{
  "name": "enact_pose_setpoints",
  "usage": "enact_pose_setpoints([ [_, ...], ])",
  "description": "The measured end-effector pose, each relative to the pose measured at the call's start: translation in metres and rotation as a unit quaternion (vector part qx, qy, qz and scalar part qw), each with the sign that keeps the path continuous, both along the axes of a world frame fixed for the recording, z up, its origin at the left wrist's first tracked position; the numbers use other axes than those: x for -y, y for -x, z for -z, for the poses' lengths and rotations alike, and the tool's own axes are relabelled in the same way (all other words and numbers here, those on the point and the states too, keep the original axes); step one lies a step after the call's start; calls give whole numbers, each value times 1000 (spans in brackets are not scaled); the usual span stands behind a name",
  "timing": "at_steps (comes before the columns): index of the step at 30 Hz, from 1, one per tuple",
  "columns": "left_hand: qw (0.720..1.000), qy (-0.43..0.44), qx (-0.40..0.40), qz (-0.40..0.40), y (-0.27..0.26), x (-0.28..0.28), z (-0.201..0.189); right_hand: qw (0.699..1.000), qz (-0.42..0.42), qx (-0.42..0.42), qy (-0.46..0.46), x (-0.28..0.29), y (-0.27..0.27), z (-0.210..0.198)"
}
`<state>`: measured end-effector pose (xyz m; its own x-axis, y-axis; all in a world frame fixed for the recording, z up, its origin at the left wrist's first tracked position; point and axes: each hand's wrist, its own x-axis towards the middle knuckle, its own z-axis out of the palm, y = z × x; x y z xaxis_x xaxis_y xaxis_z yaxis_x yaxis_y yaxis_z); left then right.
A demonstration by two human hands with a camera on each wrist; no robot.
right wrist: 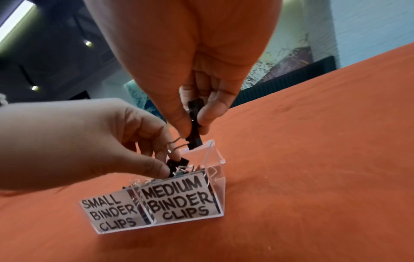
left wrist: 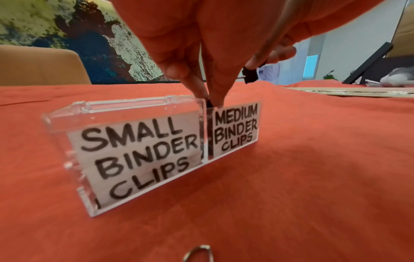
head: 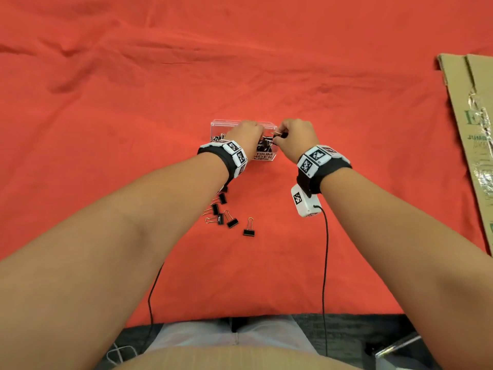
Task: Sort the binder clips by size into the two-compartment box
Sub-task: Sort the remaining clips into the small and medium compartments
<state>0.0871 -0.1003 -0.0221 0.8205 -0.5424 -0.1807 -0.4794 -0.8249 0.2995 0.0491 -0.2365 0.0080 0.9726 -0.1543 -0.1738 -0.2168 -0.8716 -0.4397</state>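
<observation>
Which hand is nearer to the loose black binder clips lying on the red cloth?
Left. The left hand is over the clear plastic box, its wrist just above the loose clips; the right hand is farther right.

Your arms are bare, and just behind your left hand (head: 246, 133) and your right hand (head: 297, 133) each wrist wears a black band (head: 330, 169) ringed with white blocks (head: 234, 153) printed with black-and-white square codes. Below your right wrist hangs a white box (head: 305, 201) bearing one such code. A thin black cable (head: 325, 263) runs back from it toward your body, and another cable (head: 152, 297) trails under your left forearm.
</observation>
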Motion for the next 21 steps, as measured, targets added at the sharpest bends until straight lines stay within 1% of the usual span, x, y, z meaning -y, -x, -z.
enact_pose_setpoints([
  [2,1000,-17,21,11,-1,-1,2,999,-29,-10,22,-7,-7,2],
  [3,1000,-8,23,4,0,-3,2,999,-40,-12,28,-11,-10,5],
  [5,998,38,7,-44,1,-9,3,997,-63,-16,42,-17,-15,11],
  [8,986,120,-23,-115,8,-26,0,991,-105,-31,74,-22,-20,22],
  [11,979,155,-46,-124,27,-47,-5,983,-140,-48,110,-25,-21,32],
  [14,984,123,-89,-92,53,-69,-4,983,-135,-62,108,-25,-19,33],
  [16,987,89,-119,-59,73,-82,0,987,-128,-43,92,-25,-13,28],
  [19,988,33,-149,-12,102,-94,6,988,-140,-5,63,-35,12,18],
  [21,988,12,-156,6,121,-99,10,984,-169,-15,47,-47,38,16],
])
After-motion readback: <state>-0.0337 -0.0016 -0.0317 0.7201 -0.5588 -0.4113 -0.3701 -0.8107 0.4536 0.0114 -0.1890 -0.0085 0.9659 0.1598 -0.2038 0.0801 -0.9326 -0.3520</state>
